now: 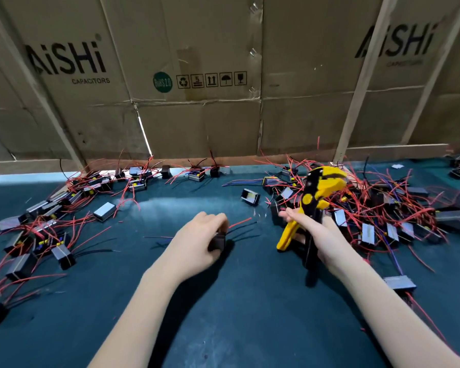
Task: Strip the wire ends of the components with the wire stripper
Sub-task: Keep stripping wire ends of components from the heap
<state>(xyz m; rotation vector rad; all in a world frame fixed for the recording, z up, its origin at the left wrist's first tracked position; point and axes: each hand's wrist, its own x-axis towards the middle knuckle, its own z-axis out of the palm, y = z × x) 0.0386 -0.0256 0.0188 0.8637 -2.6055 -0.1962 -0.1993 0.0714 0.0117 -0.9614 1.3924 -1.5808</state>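
Here the right hand (312,232) is wrapped around the handles of the yellow and black wire stripper (315,200), holding it upright with its head raised above the knuckles and nothing visibly caught in the jaws. Just left of it, the left hand (197,240) curls over a small black component (217,241) on the green mat (237,301), gripping it so that its red and dark wires (241,224) fan out toward the stripper hand without reaching it. Beyond the right hand sits a dense tangle of more components and red wires (383,208); a looser scatter (45,224) lies well off past the left hand, with cardboard boxes (210,75) standing behind both. The risk, as I judge it, is in the feed: the wires are thin and springy, so one could enter the jaws crooked or too deep, and a squeeze might then nick or cut the strands. A loose hold on the small component could also let it twist away during the pull.
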